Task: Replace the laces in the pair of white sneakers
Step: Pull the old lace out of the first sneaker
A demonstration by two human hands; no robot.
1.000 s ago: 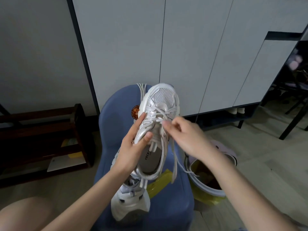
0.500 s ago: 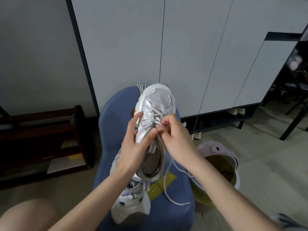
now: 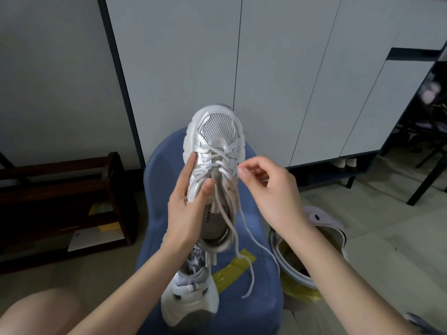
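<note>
Left hand point(image 3: 191, 206) grips the raised white sneaker point(image 3: 215, 170) along its side, thumb pressed over the upper near the tongue and fingers wrapped behind the sole, holding it toe-up above the blue chair point(image 3: 256, 281). Right hand point(image 3: 268, 189), just beside the sneaker's lace rows, pinches the white lace point(image 3: 244, 240) between thumb and forefinger at an eyelet; the other fingers curl loosely. From that pinch the lace's loose ends trail down past the sneaker's open collar and hang toward the chair seat, one end curling just above it. Below the raised sneaker, nearer the camera, the second sneaker point(image 3: 191, 296) lies on the chair seat, partly hidden by the left forearm. A yellow strip point(image 3: 232, 269) lies flat on the seat beside that second sneaker, under the dangling lace. Next to the chair, on the floor, stands a pale bin point(image 3: 324, 221) lined with a yellow bag. On the chair's other side sits a dark wooden rack point(image 3: 72, 197). Behind the chair rise grey cabinet doors point(image 3: 278, 68).
</note>
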